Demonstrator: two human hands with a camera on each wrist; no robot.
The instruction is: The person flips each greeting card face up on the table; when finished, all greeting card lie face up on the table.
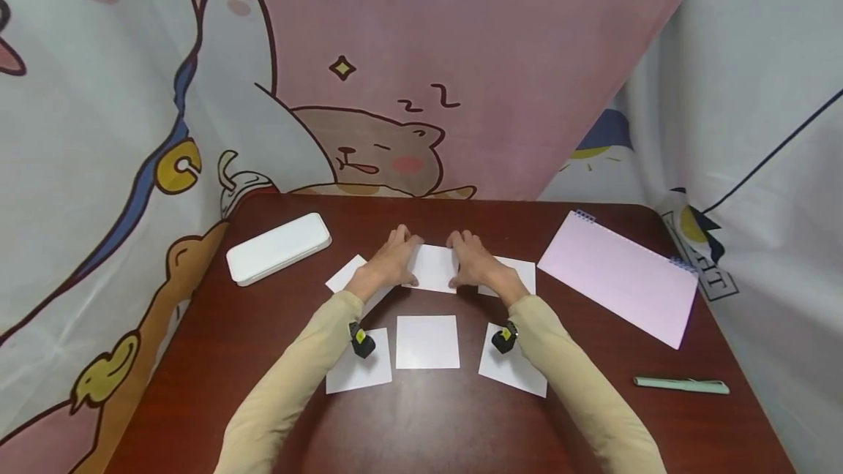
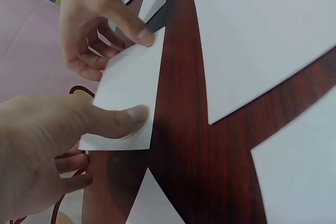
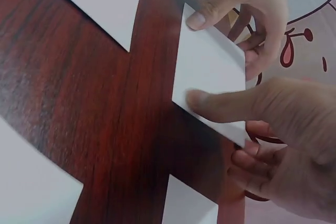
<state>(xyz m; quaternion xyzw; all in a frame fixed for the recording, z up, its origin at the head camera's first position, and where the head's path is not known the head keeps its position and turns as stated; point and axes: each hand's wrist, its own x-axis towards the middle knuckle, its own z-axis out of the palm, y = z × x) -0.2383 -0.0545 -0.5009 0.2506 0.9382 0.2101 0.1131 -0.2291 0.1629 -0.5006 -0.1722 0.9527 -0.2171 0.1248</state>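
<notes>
1. Left hand (image 1: 393, 260) and right hand (image 1: 473, 260) are both clamped on the middle card (image 1: 432, 269), thumbs on its white face, other fingers curled at its far side.
2. From the head view, the middle card is over the far part of the tabletop (image 1: 408, 426); whether it touches the wood cannot be told. Its near edge runs roughly from nine to three o'clock; the hands cover both ends, so its long axis is unsure.
3. Dark wood separates it from the near card (image 1: 427, 342) at six o'clock; a strip at twelve reaches the table's far edge.
4. At nine sits the tilted left card (image 1: 344, 274), at three the right card (image 1: 525, 271), each partly covered by an arm. The near-left card (image 1: 365, 370) is at seven, the near-right card (image 1: 506, 371) at five.
5. Farther out: white case (image 1: 279, 249) at nine, pink notebook (image 1: 622, 276) at three, green pen (image 1: 681, 385) at four.
6. Both wrist views show the curled fingers, mostly hidden from the head view; only the latter shows the pen.
</notes>
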